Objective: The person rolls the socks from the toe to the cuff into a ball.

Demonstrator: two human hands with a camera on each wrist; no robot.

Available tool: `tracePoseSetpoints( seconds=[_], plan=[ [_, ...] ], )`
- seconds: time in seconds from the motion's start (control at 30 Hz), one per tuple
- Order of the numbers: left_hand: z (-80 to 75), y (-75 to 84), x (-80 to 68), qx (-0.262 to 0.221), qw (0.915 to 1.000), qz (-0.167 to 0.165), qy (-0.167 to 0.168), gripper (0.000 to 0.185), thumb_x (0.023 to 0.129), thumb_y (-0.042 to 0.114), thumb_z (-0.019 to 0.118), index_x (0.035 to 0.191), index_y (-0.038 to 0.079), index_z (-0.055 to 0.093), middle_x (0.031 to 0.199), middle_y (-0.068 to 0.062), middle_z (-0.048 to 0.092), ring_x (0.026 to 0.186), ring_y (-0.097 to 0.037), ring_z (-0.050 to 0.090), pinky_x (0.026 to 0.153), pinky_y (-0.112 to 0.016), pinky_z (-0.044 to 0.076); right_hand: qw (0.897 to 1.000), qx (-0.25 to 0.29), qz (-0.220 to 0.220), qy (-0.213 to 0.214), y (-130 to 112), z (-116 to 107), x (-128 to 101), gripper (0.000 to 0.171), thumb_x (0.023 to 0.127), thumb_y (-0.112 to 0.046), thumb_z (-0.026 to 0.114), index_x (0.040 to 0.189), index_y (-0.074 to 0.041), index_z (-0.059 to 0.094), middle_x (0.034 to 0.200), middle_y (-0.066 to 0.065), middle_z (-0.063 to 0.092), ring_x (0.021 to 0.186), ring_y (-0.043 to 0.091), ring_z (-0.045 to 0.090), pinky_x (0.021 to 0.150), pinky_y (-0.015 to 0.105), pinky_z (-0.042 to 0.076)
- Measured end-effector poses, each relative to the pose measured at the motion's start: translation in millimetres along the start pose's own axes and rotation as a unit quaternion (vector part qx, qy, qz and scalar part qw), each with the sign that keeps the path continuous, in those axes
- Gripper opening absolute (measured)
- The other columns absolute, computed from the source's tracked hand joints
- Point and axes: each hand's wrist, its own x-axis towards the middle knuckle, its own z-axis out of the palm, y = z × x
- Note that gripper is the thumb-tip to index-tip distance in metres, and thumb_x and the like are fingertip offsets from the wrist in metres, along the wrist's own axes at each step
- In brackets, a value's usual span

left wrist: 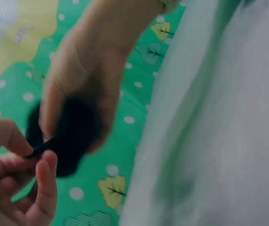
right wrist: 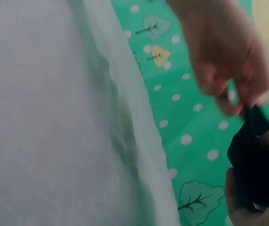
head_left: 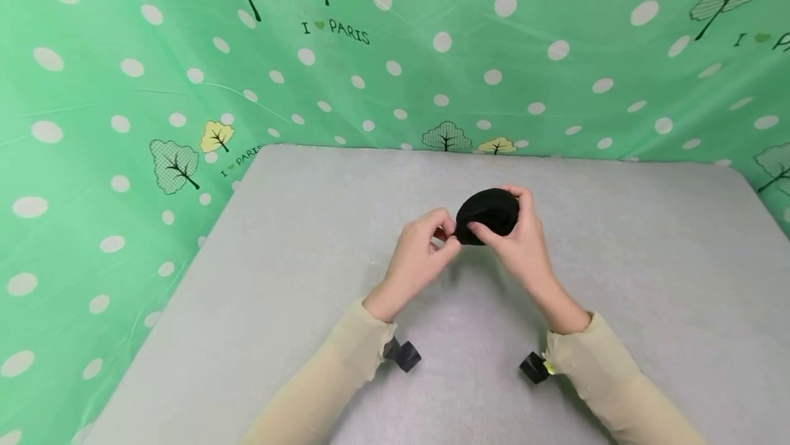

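A black coiled fabric band (head_left: 478,203) is held above the grey table, its hollow middle facing the head camera. My right hand (head_left: 524,249) grips the coil from the right, thumb inside the opening and fingers round the outer side. On the left, my left hand (head_left: 418,253) pinches the band's narrow end between thumb and fingertips. In the left wrist view a thin dark strip runs from those fingertips to the black coil (left wrist: 73,136). The right wrist view shows the same band (right wrist: 249,160) drawn to a point at the left hand's fingers.
The grey table (head_left: 278,239) spreads under both arms. Behind it and on the left hangs a green cloth (head_left: 395,99) with white dots and printed trees. A small dark device sits at each wrist, the left one (head_left: 407,357) and the right one (head_left: 534,367).
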Motion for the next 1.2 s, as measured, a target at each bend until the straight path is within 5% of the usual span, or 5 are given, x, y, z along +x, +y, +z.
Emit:
tracePoseSetpoints(
  seconds=[0.2, 0.43, 0.67, 0.9, 1.2],
  plan=[
    [-2.7, 19.9, -1.4, 0.064, 0.9937, 0.085, -0.035, 0.011, 0.083, 0.005, 0.062, 0.082, 0.012, 0.054, 0.084, 0.001, 0.063, 0.078, -0.007, 0.062, 0.064, -0.013, 0.047, 1.000, -0.005, 0.001, -0.007, 0.0, -6.5, 1.6, 0.056, 0.083, 0.010, 0.061, 0.134, 0.003, 0.040, 0.132, 0.024, 0.053, 0.116, 0.036, 0.051, 0.096, 0.044, 0.039],
    [-16.8, 10.6, 4.9, -0.036, 0.9952, -0.009, -0.091, 0.035, 0.095, 0.020, 0.065, 0.127, 0.012, 0.053, 0.127, -0.006, 0.057, 0.110, -0.020, 0.060, 0.086, -0.031, 0.056, 0.994, 0.004, -0.005, -0.107, -5.0, -15.7, -1.7, 0.056, 0.087, 0.005, 0.064, 0.133, 0.003, 0.033, 0.126, 0.022, 0.053, 0.110, 0.023, 0.052, 0.093, 0.029, 0.041],
    [-15.2, -3.5, 9.2, -0.260, 0.9340, -0.162, -0.184, 0.048, 0.101, 0.012, 0.054, 0.147, 0.006, 0.040, 0.140, -0.020, 0.048, 0.117, -0.029, 0.063, 0.093, -0.039, 0.057, 0.985, 0.042, -0.011, -0.167, -6.8, -18.0, -7.1, 0.048, 0.093, 0.003, 0.057, 0.131, 0.003, 0.027, 0.134, 0.018, 0.041, 0.107, 0.000, 0.050, 0.081, 0.013, 0.045],
    [-18.4, -3.7, 9.0, -0.320, 0.9156, -0.208, -0.127, 0.045, 0.093, 0.007, 0.063, 0.135, 0.004, 0.048, 0.129, -0.011, 0.053, 0.107, -0.016, 0.064, 0.084, -0.027, 0.056, 0.993, 0.044, -0.034, -0.103, -8.5, -17.4, -4.3, 0.024, 0.097, 0.001, 0.058, 0.118, 0.009, 0.052, 0.117, 0.015, 0.057, 0.097, -0.001, 0.059, 0.078, 0.015, 0.056],
    [-19.6, -3.6, 7.3, -0.233, 0.9542, -0.181, -0.052, 0.045, 0.085, 0.008, 0.075, 0.122, 0.007, 0.049, 0.116, -0.006, 0.054, 0.102, -0.021, 0.064, 0.085, -0.028, 0.049, 0.982, 0.046, -0.140, -0.120, -6.5, -20.6, -7.8, 0.071, 0.082, 0.007, 0.076, 0.145, -0.005, 0.045, 0.144, 0.003, 0.049, 0.125, 0.016, 0.056, 0.096, 0.022, 0.054]
  ],
)
